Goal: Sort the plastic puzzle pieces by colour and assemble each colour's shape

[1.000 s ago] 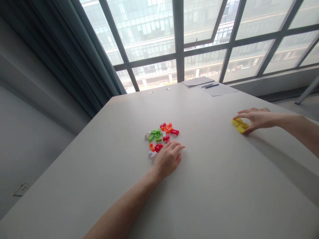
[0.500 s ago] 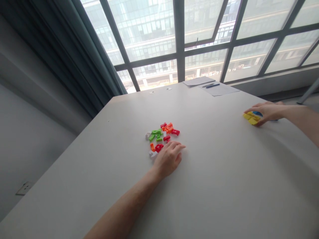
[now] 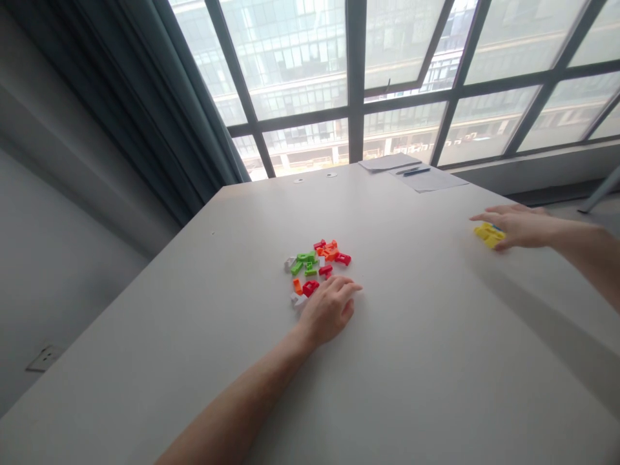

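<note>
The yellow pieces (image 3: 489,236) look like smooth plastic with a soft matt finish. The red, orange, green and white toy pieces (image 3: 305,258) look like hard, smooth plastic, slightly shiny on their edges. The desk (image 3: 411,355) has a smooth, laminate-like top with a faint satin sheen. The curtain (image 3: 159,116) is matt cloth; the window frame (image 3: 356,84) looks like matt metal around glass panes (image 3: 300,58). The sheets (image 3: 440,180) are matt paper.

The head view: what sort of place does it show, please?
Probably an office or meeting room: it has a large white table, papers with a pen, and a wide framed window.
</note>
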Demonstrator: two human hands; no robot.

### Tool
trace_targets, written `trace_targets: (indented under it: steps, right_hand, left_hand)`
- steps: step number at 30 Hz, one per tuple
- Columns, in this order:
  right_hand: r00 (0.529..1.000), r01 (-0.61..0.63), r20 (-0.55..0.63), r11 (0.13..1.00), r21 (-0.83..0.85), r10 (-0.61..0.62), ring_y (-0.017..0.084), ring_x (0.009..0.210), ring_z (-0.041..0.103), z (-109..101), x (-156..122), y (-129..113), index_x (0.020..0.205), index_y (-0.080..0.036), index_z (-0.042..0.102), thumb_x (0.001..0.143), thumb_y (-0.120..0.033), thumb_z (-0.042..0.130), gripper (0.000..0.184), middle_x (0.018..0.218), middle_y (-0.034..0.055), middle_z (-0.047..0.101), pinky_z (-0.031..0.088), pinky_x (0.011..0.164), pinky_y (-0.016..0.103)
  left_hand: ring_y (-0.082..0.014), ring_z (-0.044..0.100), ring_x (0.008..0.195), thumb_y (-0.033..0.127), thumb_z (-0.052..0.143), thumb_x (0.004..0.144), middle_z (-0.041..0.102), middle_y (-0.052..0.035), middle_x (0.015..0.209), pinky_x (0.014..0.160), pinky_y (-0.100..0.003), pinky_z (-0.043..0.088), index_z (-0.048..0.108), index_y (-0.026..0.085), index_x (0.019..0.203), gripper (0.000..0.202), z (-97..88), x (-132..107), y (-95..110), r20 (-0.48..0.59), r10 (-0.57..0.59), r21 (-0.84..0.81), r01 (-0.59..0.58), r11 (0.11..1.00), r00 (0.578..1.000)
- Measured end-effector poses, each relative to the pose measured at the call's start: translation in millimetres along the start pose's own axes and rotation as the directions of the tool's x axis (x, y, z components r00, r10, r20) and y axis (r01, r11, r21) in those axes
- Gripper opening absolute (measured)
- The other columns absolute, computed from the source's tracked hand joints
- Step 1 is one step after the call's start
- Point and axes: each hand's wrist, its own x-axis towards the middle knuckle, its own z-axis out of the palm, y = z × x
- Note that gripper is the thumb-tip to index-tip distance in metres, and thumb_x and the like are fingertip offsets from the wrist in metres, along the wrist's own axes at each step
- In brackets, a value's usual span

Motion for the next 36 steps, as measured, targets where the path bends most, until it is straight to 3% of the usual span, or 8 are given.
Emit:
trace_targets:
  steps: [2, 6, 9, 12, 16, 21, 28, 36]
  right_hand:
    - [0.988, 0.13, 0.077, 0.991, 0.035, -0.133, 0.037, 0.127, 0.045, -8, -3, -38, 0.127, -0.027, 0.059, 0.07, -0.042, 0.063, 0.059, 0.139, 0.0166, 0.052, 0.039, 0.092, 0.051]
    - [0.929, 0.37, -0.087, 0.899, 0.234, -0.36, 0.033, 0.126, 0.046, -19, -12, -141, 0.124, -0.029, 0.058, 0.084, -0.042, 0.049, 0.042, 0.136, 0.0102, 0.053, 0.039, 0.098, 0.053]
    - [0.899, 0.439, -0.175, 0.836, 0.331, -0.402, 0.031, 0.124, 0.047, -11, -21, -210, 0.126, -0.027, 0.055, 0.088, -0.034, 0.047, 0.04, 0.136, 0.0112, 0.052, 0.041, 0.098, 0.053]
    - [0.918, 0.394, -0.223, 0.807, 0.44, -0.327, 0.03, 0.126, 0.045, 7, -28, -248, 0.135, -0.021, 0.046, 0.089, -0.029, 0.044, 0.046, 0.136, 0.0147, 0.051, 0.042, 0.099, 0.051]
    - [0.927, 0.367, -0.262, 0.799, 0.476, -0.27, 0.028, 0.121, 0.049, 26, -30, -253, 0.128, -0.024, 0.051, 0.089, -0.023, 0.042, 0.04, 0.128, 0.0127, 0.056, 0.042, 0.099, 0.051]
    - [0.932, 0.356, -0.241, 0.803, 0.478, -0.27, 0.028, 0.118, 0.051, 27, -31, -246, 0.119, -0.023, 0.056, 0.088, -0.023, 0.042, 0.034, 0.123, 0.0123, 0.058, 0.043, 0.098, 0.048]
    - [0.928, 0.368, -0.233, 0.804, 0.468, -0.289, 0.028, 0.116, 0.052, 28, -30, -247, 0.117, -0.024, 0.059, 0.089, -0.024, 0.041, 0.033, 0.122, 0.0113, 0.059, 0.043, 0.096, 0.05]
    - [0.916, 0.4, -0.241, 0.768, 0.5, -0.321, 0.027, 0.117, 0.052, 23, -32, -247, 0.116, -0.026, 0.059, 0.091, -0.028, 0.043, 0.03, 0.124, 0.0096, 0.06, 0.042, 0.097, 0.048]
  left_hand:
    - [-0.0213, 0.057, 0.106, 0.006, 0.052, 0.083, 0.062, -0.0069, 0.109, 0.097, -0.04, 0.05, 0.059, 0.021, 0.112, 0.034, -0.2, 0, 0, -0.008, 0.008, 0.002, -0.008, 1.0, 1.0]
    - [-0.0204, 0.058, 0.105, 0.005, 0.052, 0.083, 0.062, -0.0068, 0.11, 0.095, -0.038, 0.051, 0.06, 0.021, 0.111, 0.033, -1.0, -2, 0, -0.045, 0.031, 0.013, -0.031, 0.999, 0.998]
    - [-0.0202, 0.058, 0.105, 0.004, 0.051, 0.083, 0.063, -0.0064, 0.111, 0.094, -0.038, 0.051, 0.061, 0.021, 0.11, 0.033, -2.7, -3, -1, -0.088, 0.042, 0.056, -0.037, 0.998, 0.995]
    - [-0.0215, 0.058, 0.106, 0.005, 0.051, 0.084, 0.063, -0.0063, 0.112, 0.093, -0.039, 0.05, 0.061, 0.022, 0.109, 0.032, -6.2, -4, -1, -0.127, 0.026, 0.147, -0.008, 0.989, 0.992]
    - [-0.0265, 0.055, 0.115, 0.007, 0.051, 0.084, 0.06, -0.0106, 0.124, 0.097, -0.045, 0.045, 0.058, 0.019, 0.114, 0.034, -11.1, -2, -4, -0.186, -0.039, 0.321, 0.098, 0.942, 0.982]
    - [-0.0299, 0.052, 0.121, 0.014, 0.055, 0.084, 0.058, -0.0165, 0.128, 0.104, -0.051, 0.036, 0.052, 0.014, 0.122, 0.039, -10.5, 1, -8, -0.24, -0.162, 0.394, 0.249, 0.885, 0.957]
    - [-0.0252, 0.058, 0.105, 0.017, 0.056, 0.087, 0.066, -0.0088, 0.107, 0.102, -0.049, 0.037, 0.056, 0.019, 0.112, 0.025, -11.0, 0, -6, -0.203, -0.145, 0.438, 0.222, 0.871, 0.968]
    - [-0.0231, 0.061, 0.1, 0.014, 0.056, 0.088, 0.066, -0.007, 0.107, 0.101, -0.046, 0.036, 0.055, 0.018, 0.115, 0.027, -11.2, 0, -4, -0.142, -0.103, 0.446, 0.156, 0.881, 0.985]
